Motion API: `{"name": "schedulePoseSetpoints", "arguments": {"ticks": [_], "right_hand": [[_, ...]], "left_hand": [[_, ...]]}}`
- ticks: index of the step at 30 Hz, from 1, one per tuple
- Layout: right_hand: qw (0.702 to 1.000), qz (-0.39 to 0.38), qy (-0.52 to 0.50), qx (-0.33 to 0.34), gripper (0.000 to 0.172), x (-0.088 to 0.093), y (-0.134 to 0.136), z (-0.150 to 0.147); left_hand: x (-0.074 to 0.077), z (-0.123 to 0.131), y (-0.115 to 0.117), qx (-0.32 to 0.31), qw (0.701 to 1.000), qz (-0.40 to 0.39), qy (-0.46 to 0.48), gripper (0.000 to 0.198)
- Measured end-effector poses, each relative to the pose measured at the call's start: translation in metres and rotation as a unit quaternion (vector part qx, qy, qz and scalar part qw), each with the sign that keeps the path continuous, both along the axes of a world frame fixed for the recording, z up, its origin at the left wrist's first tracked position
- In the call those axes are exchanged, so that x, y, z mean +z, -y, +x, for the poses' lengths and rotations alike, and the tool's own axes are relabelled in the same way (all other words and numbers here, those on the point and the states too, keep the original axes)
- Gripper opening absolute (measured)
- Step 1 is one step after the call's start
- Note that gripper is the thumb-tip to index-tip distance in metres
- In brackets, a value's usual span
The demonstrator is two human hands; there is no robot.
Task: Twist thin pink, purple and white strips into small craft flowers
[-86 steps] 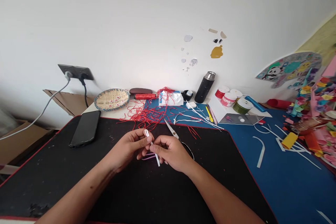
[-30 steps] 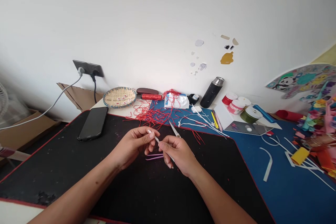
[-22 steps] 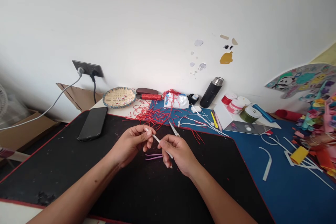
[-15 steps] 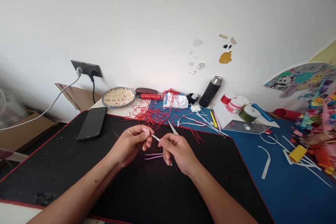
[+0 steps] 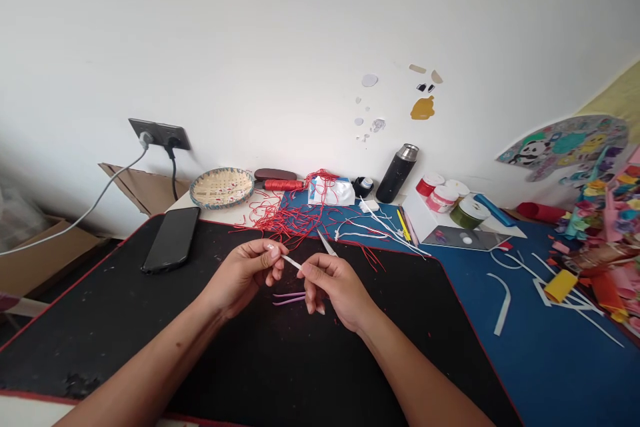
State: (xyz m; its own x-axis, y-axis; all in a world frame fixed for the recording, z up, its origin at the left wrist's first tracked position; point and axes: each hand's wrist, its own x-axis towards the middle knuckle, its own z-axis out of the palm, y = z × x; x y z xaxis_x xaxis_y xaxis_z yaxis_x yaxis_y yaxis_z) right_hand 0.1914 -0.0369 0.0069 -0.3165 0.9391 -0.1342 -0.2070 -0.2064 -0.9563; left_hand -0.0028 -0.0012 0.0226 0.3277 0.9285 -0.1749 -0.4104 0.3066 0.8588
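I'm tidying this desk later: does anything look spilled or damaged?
Yes. Red threads lie in a loose tangle across the far edge of the black mat, and a rough patch toward its lower left looks worn, unlike the smoother surface around.

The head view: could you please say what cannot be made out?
Head view:
White strip: right end, hidden by the right hand.
Scissors: handles, behind the right hand.
Purple prongs: right ends, behind the same hand.
Colourful paper pile: cut off by the right edge.

No text, brand or number can be read; any print on the pink spool (image 5: 442, 200) is too small
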Motion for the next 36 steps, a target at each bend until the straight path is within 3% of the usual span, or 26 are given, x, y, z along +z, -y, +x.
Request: {"name": "schedulePoseSetpoints", "arguments": {"ticks": [7,13,23,29,36], "right_hand": [[0.999,0.011,0.021,0.039,0.045,-0.005,0.001,-0.003],[0.996,0.044,0.071,0.010,0.042,-0.005,0.000,-0.002],[0.989,0.091,0.119,-0.019,0.031,-0.004,0.001,-0.001],[0.983,0.095,0.151,-0.035,0.028,-0.005,0.000,0.000],[0.982,0.098,0.153,-0.047,0.026,-0.008,-0.001,0.000]], "left_hand": [[-0.004,0.004,0.005,-0.045,0.998,0.029,-0.026,0.032],[-0.005,0.007,0.008,-0.046,0.997,0.040,-0.050,0.032],[-0.009,0.010,0.006,-0.040,0.998,-0.033,-0.030,0.040],[-0.009,0.007,0.005,-0.058,0.995,0.012,-0.081,0.041],[0.001,0.004,0.001,-0.034,0.977,0.079,-0.197,0.046]]}}
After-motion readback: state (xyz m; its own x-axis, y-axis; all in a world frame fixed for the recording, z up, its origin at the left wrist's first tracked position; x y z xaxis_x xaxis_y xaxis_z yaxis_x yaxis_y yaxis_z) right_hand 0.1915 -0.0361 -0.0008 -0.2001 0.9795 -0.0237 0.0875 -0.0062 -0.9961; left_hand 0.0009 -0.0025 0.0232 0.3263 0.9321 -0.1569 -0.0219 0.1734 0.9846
